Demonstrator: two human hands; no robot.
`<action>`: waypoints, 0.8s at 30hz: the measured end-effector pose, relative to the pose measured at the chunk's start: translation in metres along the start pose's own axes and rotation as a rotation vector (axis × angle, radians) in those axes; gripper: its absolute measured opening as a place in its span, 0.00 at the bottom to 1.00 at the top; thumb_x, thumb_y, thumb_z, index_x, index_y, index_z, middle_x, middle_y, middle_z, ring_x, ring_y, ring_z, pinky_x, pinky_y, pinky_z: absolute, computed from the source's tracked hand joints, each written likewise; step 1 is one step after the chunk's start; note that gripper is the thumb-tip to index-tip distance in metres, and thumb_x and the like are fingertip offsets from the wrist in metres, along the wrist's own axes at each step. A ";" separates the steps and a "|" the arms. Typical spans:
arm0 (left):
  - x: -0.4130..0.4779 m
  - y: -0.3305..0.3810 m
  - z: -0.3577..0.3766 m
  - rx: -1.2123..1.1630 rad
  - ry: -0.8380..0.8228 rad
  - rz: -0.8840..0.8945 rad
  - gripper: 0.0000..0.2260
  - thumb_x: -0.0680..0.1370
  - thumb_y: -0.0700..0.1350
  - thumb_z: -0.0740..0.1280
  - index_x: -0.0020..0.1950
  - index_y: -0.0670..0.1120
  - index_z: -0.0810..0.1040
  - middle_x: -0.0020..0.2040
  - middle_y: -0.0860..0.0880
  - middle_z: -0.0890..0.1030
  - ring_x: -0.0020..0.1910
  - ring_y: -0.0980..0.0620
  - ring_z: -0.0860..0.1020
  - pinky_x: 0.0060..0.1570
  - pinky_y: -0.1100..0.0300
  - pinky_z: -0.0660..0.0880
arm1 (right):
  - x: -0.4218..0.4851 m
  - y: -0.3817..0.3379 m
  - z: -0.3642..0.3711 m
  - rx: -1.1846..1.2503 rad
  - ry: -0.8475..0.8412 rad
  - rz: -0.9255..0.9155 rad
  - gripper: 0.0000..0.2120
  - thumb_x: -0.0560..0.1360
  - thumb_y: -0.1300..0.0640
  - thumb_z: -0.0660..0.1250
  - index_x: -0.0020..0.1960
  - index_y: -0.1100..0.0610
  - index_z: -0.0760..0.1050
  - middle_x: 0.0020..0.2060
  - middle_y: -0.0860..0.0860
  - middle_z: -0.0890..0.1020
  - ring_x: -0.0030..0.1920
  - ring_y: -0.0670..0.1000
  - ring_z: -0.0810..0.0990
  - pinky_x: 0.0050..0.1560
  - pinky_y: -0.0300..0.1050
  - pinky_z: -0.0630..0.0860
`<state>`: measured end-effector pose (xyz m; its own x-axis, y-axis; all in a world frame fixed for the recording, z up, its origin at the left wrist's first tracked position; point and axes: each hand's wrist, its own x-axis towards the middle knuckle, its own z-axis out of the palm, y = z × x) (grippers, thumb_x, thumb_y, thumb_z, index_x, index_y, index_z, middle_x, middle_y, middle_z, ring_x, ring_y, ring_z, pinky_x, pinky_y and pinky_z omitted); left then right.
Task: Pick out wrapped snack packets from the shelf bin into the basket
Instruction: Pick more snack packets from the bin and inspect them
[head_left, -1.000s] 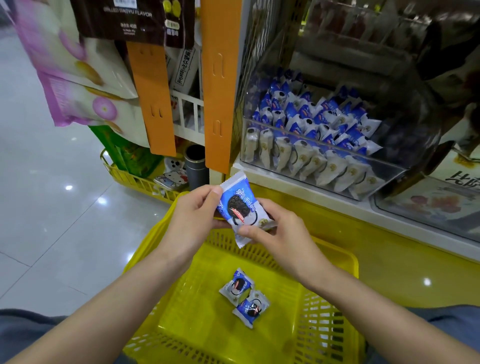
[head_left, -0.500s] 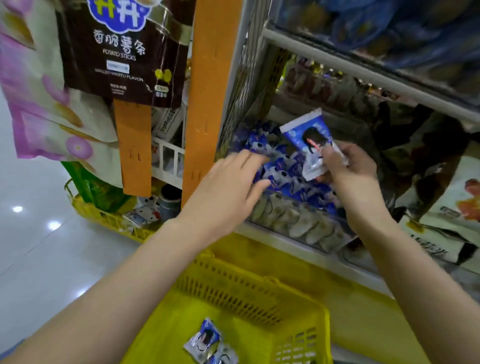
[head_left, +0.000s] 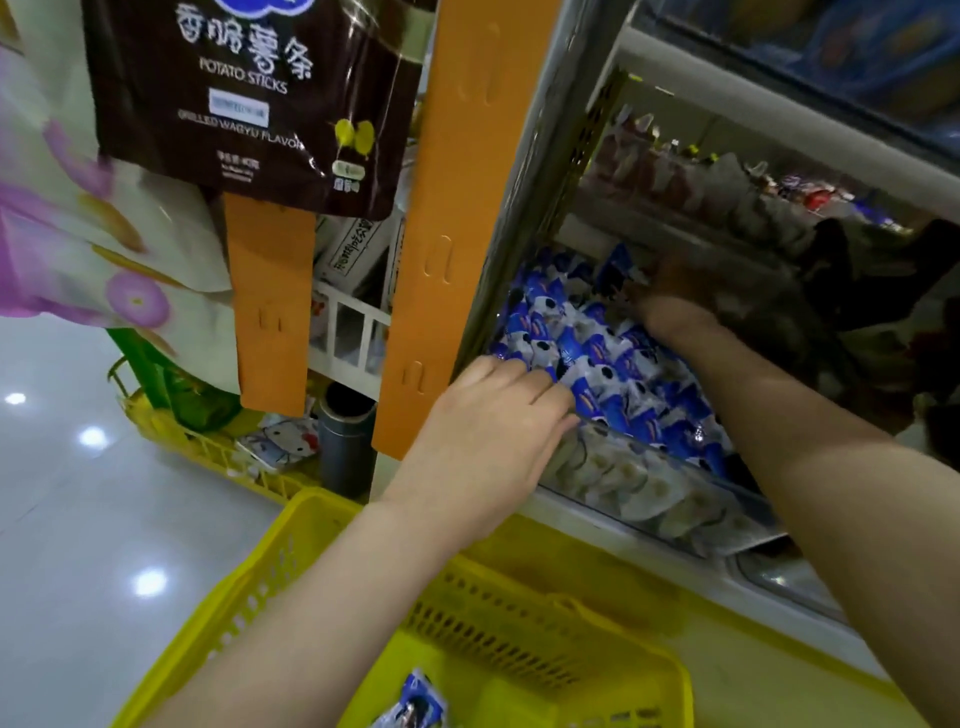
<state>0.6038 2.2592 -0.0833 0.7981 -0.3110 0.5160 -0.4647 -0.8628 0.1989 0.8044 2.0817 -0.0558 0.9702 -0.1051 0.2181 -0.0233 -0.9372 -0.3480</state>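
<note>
Where left hand (head_left: 483, 431) rests, packets (head_left: 613, 358) touching fingertips (head_left: 563, 397)

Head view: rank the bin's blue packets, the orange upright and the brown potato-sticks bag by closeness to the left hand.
1. Blue packets, in the bin, touched by the left hand.
2. Orange upright, just left of it.
3. Potato-sticks bag, hanging upper left.

Yellow slotted plastic basket (head_left: 519, 623), matt. Blue-white snack packets (head_left: 613, 364) in glossy film, inside clear glossy plastic shelf bin (head_left: 649, 499). Pale floor (head_left: 67, 519) at lower left polished, reflective.
</note>
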 end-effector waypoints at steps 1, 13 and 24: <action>0.000 0.000 0.000 -0.006 0.002 -0.002 0.15 0.78 0.48 0.53 0.45 0.46 0.79 0.39 0.50 0.80 0.41 0.48 0.77 0.48 0.58 0.63 | 0.002 0.000 0.002 -0.001 -0.003 -0.001 0.21 0.77 0.54 0.63 0.67 0.61 0.66 0.63 0.61 0.72 0.62 0.61 0.72 0.61 0.52 0.69; 0.001 0.003 0.003 -0.005 0.060 -0.013 0.12 0.77 0.47 0.57 0.44 0.47 0.79 0.39 0.51 0.80 0.40 0.50 0.77 0.48 0.57 0.73 | 0.012 0.009 -0.016 -0.058 -0.091 -0.039 0.14 0.75 0.58 0.65 0.60 0.60 0.71 0.56 0.58 0.76 0.55 0.58 0.76 0.52 0.48 0.72; 0.001 0.002 0.006 -0.011 0.101 0.007 0.15 0.77 0.47 0.53 0.44 0.48 0.79 0.38 0.52 0.80 0.40 0.51 0.77 0.47 0.57 0.72 | 0.003 0.016 -0.010 0.064 -0.290 -0.118 0.15 0.80 0.52 0.56 0.63 0.57 0.71 0.59 0.58 0.75 0.54 0.54 0.74 0.56 0.48 0.68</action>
<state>0.6059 2.2547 -0.0878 0.7523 -0.2753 0.5985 -0.4751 -0.8561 0.2034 0.8044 2.0628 -0.0517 0.9938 0.1109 -0.0054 0.0998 -0.9137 -0.3940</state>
